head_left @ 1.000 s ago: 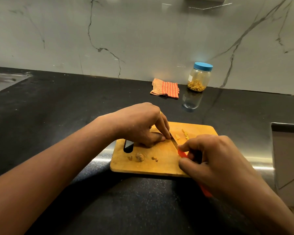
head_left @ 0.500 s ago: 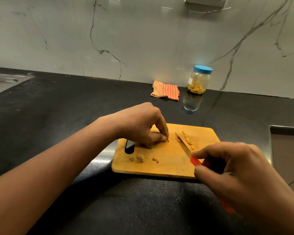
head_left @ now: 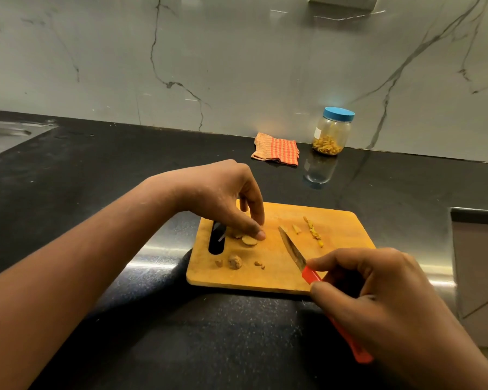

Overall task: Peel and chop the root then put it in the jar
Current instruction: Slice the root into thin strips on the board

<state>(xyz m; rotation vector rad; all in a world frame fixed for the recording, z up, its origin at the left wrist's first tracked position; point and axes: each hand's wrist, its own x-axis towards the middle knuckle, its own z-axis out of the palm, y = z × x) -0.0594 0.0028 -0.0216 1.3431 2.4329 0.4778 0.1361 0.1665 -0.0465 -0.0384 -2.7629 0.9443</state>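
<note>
Mid-frame, on a board [head_left: 335, 229] upon the black bench [head_left: 96, 164], the root [head_left: 250, 241] is touched by the left hand [head_left: 223, 192], grip spread. The knife [head_left: 292, 249] is clasped by the right hand [head_left: 392, 305]; the jar [head_left: 333, 133] is set upper right by the marble wall [head_left: 237, 66].

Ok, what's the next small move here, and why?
Probably bring the knife over to the root and cut another slice. The right hand holds the knife with its blade apart from the root, which the left hand touches on the cutting board. Only a few cut strips lie there, and the jar is lidded.
</note>
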